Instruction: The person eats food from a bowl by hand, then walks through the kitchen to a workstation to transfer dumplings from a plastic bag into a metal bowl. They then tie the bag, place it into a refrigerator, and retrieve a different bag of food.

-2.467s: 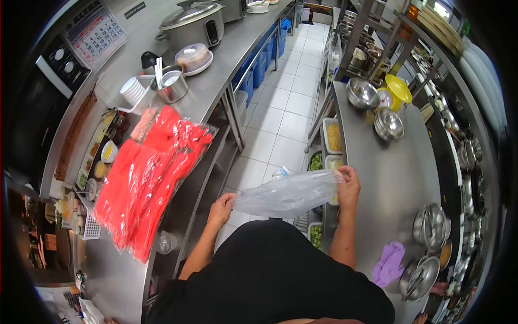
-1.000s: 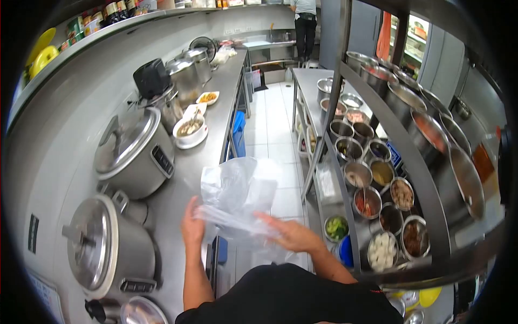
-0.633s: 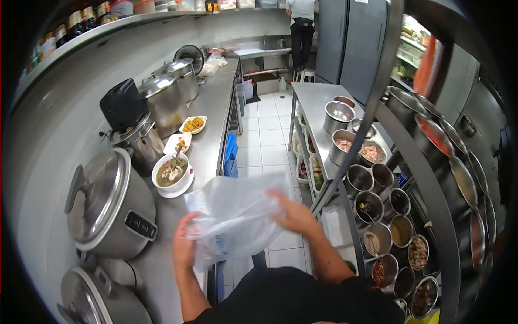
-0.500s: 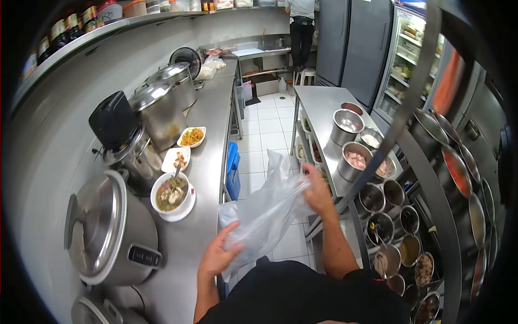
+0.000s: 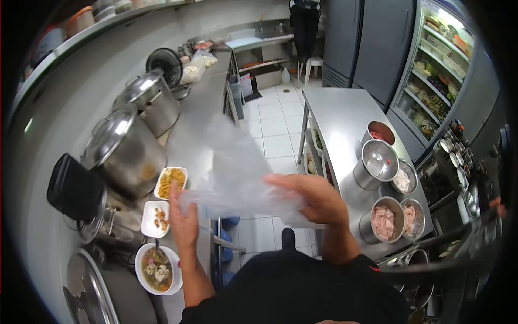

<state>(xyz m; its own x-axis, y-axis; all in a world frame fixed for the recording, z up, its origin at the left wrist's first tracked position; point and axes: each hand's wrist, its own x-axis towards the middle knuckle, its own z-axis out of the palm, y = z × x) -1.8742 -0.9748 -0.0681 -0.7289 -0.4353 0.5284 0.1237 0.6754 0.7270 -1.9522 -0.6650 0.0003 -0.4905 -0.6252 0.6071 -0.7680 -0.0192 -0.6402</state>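
Note:
A clear plastic bag point(image 5: 237, 167), blurred by motion, stretches between my two hands above the gap between the counters. My left hand point(image 5: 184, 224) has the bag's left edge between thumb and fingers, close to the food dishes. At the opposite end, my right hand point(image 5: 315, 200) grips the bag with its fingers curled. Beside my left hand stand a square white dish of orange-yellow food point(image 5: 171, 182) and a white dish with a few brown pieces point(image 5: 155, 218). Nearer me is a white bowl of soup point(image 5: 156, 268) with a spoon in it.
Large lidded steel pots point(image 5: 127, 154) and a rice cooker point(image 5: 102, 291) line the left counter. On the right steel table point(image 5: 337, 116) are several metal containers, one with raw meat point(image 5: 384, 222). A person point(image 5: 305, 27) stands at the back, by a white stool point(image 5: 314, 70).
Both hands have moved up and forward with the bag, the left one reaching over beside the dishes. The view has shifted, showing the right table and glass-door fridge more fully.

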